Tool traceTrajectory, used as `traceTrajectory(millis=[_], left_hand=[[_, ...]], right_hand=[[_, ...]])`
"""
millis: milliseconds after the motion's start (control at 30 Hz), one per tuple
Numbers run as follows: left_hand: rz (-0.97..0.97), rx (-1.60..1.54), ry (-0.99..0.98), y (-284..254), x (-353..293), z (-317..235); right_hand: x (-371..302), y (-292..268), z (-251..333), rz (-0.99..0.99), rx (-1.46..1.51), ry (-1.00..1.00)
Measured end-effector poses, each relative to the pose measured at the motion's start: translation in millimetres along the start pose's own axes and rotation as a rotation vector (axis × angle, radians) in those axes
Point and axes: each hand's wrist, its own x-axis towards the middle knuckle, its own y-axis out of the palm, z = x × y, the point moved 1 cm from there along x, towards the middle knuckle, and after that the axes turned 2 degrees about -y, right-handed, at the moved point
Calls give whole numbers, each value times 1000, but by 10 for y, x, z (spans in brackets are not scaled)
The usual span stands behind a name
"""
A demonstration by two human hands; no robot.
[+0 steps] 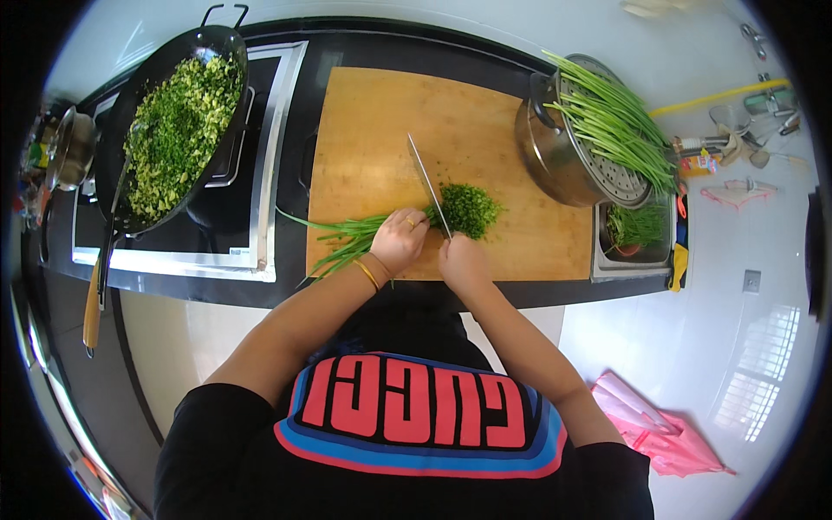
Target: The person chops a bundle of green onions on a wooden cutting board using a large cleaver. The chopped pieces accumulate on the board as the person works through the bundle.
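On the wooden cutting board [373,121], a bundle of long green chives [347,238] lies with its loose ends toward the board's left edge. My left hand [400,240] presses down on the bundle, fingers closed around it near its cut end. In my right hand [465,263] is the handle of a kitchen knife [426,179], its blade upright and pointing away from me. The blade stands right beside my left fingertips, between them and a pile of finely chopped chives [468,211]. My right fingers wrap the handle and mostly hide it.
At the left, a black wok [232,130] full of chopped greens and yellow bits sits on the stove [264,208], a spatula [92,303] leaning in it. Whole chives [607,113] rest on a steamer pot [542,143] at the right. Beside it is a sink [637,264] holding more greens.
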Motion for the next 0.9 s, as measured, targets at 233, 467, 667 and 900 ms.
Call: traceTrajectory(millis=[233,467,667,900], left_hand=[[363,315,37,-155,119,-132],[443,254,37,-175,58,10],[263,133,155,-174,7,90],[189,119,130,-36,-2,61]], right_hand=[[93,93,-158,-108,79,-47],[-15,-12,-135,-56,100,34],[-186,-227,-336,126,453,333],[-348,-369,-297,-33,119,7]])
